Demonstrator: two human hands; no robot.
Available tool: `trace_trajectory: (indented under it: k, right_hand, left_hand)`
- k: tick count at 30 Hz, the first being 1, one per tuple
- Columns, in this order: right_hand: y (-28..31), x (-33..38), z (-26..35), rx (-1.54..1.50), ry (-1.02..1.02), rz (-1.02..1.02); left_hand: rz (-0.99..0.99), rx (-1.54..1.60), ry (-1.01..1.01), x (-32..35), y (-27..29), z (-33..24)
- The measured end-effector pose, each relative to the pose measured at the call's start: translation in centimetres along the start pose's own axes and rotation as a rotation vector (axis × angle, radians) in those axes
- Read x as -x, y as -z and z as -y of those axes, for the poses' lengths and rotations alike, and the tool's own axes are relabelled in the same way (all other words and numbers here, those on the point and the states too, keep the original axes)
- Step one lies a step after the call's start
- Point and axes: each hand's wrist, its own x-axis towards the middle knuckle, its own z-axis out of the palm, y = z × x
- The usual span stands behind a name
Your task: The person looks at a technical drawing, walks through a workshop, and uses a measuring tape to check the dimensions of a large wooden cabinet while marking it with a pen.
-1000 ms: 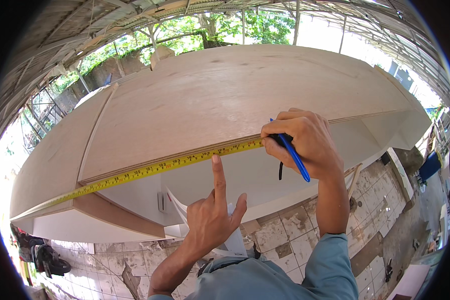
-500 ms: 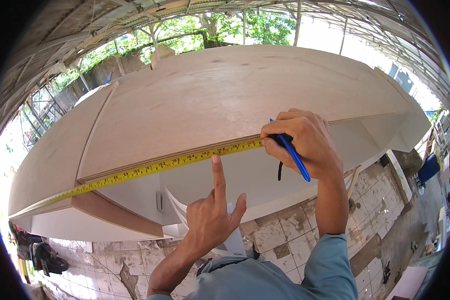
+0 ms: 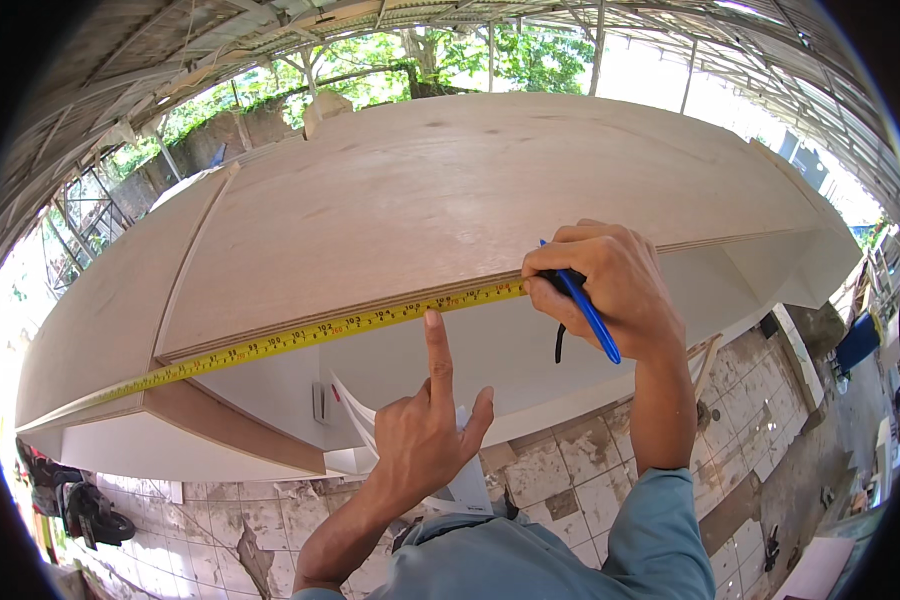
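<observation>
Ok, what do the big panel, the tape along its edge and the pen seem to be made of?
The panel looks like plywood: pale matt grain on its face and thin layers along the front edge. The tape measure looks like thin painted metal, yellow with black marks, though coated fabric cannot be ruled out. The pen in the right hand looks like glossy blue plastic. The left hand points at the tape.

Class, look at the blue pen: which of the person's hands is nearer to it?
Right. The right hand grips the blue pen at the yellow tape measure; the left hand points at the tape, apart from the pen.
</observation>
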Motion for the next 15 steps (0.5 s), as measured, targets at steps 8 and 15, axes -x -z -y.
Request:
trace_trajectory:
  k: [8, 15]
  right_hand:
    - [-0.22, 0.01, -0.21, 0.003, 0.011, -0.004]
    - [-0.22, -0.05, -0.17, -0.002, 0.000, 0.004]
  left_hand:
    - [-0.007, 0.004, -0.009, 0.02, 0.07, -0.03]
    - [-0.002, 0.028, -0.005, -0.01, 0.28, -0.12]
